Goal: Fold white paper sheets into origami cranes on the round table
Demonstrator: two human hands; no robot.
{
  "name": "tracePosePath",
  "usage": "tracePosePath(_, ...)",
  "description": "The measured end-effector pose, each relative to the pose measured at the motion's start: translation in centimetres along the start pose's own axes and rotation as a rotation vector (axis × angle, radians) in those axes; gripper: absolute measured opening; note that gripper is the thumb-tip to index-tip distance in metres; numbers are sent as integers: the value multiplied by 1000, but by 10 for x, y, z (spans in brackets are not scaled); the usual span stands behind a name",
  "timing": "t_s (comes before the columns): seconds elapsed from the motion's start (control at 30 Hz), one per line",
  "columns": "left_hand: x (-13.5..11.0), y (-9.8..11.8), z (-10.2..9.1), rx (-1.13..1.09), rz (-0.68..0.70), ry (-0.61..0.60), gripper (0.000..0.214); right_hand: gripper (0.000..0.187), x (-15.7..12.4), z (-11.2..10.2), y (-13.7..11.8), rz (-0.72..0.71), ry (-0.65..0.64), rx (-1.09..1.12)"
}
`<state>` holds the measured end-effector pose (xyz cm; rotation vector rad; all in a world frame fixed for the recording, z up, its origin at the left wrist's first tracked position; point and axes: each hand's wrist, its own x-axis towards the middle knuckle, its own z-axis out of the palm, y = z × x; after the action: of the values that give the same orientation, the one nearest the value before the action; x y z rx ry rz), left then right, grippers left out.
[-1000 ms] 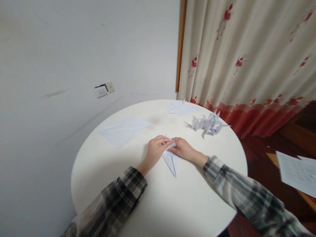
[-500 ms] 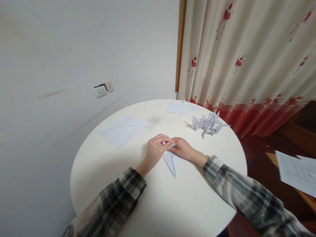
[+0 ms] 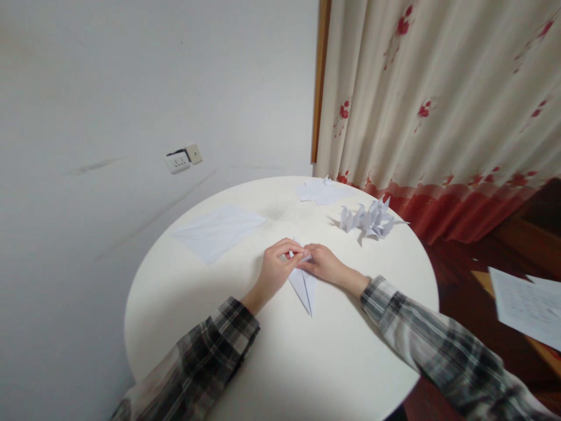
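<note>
A white sheet of folded paper [image 3: 304, 287] lies on the round white table [image 3: 280, 356], its long narrow point toward me and a split running down its middle. My left hand [image 3: 280, 260] pinches the paper's upper part between thumb and fingertips. From the other side, my right hand [image 3: 323, 261] grips the same part, its fingers closed and meeting the left fingertips. The fingers cover much of the fold where they meet; a small tip of paper shows beyond them.
Several folded paper cranes [image 3: 374, 221] stand clustered at the table's right. A flat creased sheet [image 3: 219, 231] lies left, more sheets [image 3: 322, 192] at the far edge. Beyond are a wall with a socket [image 3: 178, 162] and a curtain [image 3: 429, 105]. Written papers [image 3: 526, 304] lie lower right.
</note>
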<state>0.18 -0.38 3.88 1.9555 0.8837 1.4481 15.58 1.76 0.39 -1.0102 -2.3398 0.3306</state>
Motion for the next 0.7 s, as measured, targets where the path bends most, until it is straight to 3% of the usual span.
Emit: tracePosePath(0.7, -1, 5, -3, -16, -24, -60, 13, 15, 0, 1, 0, -5, 21, -29)
